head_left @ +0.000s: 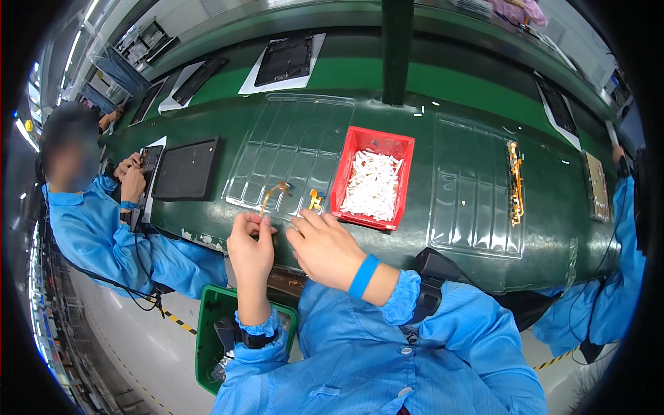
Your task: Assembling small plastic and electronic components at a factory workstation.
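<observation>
Two clear trays (290, 149), one red bin (374, 179), left hand (250, 250) pinching one strip (272, 194).

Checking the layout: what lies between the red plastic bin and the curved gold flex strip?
In the head view, a small yellow part on the clear tray.

A single wide fisheye view looks down from the person's head, close above the left hand (250, 250) and right hand (325, 250) at the near edge of the long dark green workbench (553, 228). It faces across the bench toward its far edge, which bends upward along the picture's top. Blue-sleeved forearms enter from the lower edge, and the dark rim crops every corner.
</observation>
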Demonstrator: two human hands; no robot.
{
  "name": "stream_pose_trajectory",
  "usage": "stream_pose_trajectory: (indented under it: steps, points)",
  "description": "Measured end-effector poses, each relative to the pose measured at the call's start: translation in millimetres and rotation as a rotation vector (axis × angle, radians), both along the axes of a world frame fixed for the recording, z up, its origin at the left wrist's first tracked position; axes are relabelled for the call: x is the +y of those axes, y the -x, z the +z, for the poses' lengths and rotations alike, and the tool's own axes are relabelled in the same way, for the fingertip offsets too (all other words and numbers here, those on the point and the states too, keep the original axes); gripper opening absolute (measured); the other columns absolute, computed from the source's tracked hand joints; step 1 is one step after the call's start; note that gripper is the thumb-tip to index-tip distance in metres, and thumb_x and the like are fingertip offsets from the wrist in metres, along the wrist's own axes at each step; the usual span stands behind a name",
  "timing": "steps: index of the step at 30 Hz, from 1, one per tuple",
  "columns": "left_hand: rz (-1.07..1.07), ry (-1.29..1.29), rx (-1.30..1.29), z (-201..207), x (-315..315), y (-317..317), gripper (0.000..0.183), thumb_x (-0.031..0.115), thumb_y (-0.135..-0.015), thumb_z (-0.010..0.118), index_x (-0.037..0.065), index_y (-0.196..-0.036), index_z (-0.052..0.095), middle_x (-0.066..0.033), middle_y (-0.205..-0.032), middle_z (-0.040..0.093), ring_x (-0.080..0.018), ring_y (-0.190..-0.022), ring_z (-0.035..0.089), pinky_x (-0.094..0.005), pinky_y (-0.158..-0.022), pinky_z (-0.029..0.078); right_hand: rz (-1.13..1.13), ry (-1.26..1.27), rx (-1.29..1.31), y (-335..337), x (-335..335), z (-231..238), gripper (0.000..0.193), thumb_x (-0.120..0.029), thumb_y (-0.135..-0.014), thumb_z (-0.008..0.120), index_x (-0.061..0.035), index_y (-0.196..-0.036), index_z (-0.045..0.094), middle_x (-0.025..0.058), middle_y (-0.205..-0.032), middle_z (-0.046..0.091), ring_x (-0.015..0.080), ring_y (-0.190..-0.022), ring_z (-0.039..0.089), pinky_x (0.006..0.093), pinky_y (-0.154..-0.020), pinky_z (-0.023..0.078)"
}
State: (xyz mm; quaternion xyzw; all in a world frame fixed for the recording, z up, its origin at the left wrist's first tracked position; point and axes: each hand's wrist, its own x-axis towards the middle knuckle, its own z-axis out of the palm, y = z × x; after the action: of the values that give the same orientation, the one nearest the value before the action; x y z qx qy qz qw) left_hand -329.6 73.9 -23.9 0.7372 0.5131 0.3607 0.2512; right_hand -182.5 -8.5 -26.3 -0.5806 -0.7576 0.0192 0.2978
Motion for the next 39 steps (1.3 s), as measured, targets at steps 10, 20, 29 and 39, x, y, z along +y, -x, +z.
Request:
stream_pose_trajectory:
  steps: [10,20,29,39]
  points:
    - [-0.001,0.281,-0.133,-5.7,18.6,5.4,0.016,0.008,-0.093,0.061,-0.002,-0.101,0.052,-0.0085,-0.071,0.068,-0.0138,-0.062,0.063,-0.0273,-0.061,0.050,-0.007,-0.041,0.018,0.7,2.0,-4.0,0.019,-0.011,-0.074,0.063,-0.0034,-0.091,0.061,0.0117,-0.100,0.062,0.0290,-0.110,0.054,0.0375,-0.090,0.043]
    - [0.030,0.082,0.101,-3.7,16.5,0.1,0.033,0.025,-0.101,0.050,-0.002,-0.095,0.068,-0.0133,-0.084,0.066,-0.0224,-0.077,0.065,-0.0335,-0.068,0.048,0.030,0.055,0.018,-3.1,-0.1,-1.6,0.025,-0.015,-0.078,0.068,-0.0022,-0.099,0.062,0.0128,-0.113,0.061,0.0297,-0.112,0.053,0.0397,-0.090,0.043]
    - [-0.036,-0.064,-0.075,-10.2,20.1,4.1,0.015,0.009,-0.090,0.065,-0.004,-0.091,0.071,-0.0151,-0.093,0.067,-0.0249,-0.085,0.065,-0.0327,-0.075,0.050,0.029,0.002,0.027,-3.0,0.6,-3.7,0.021,-0.013,-0.076,0.065,-0.0022,-0.094,0.063,0.0122,-0.108,0.062,0.0296,-0.111,0.054,0.0392,-0.091,0.043]
    - [0.108,-0.059,-0.065,-4.3,16.2,-1.7,0.021,0.008,-0.086,0.069,-0.003,-0.104,0.072,-0.0161,-0.084,0.073,-0.0239,-0.072,0.069,-0.0338,-0.072,0.053,0.035,-0.035,0.045,-1.1,-1.7,-2.4,0.021,-0.011,-0.072,0.064,-0.0031,-0.092,0.064,0.0112,-0.103,0.062,0.0291,-0.109,0.054,0.0380,-0.091,0.044]
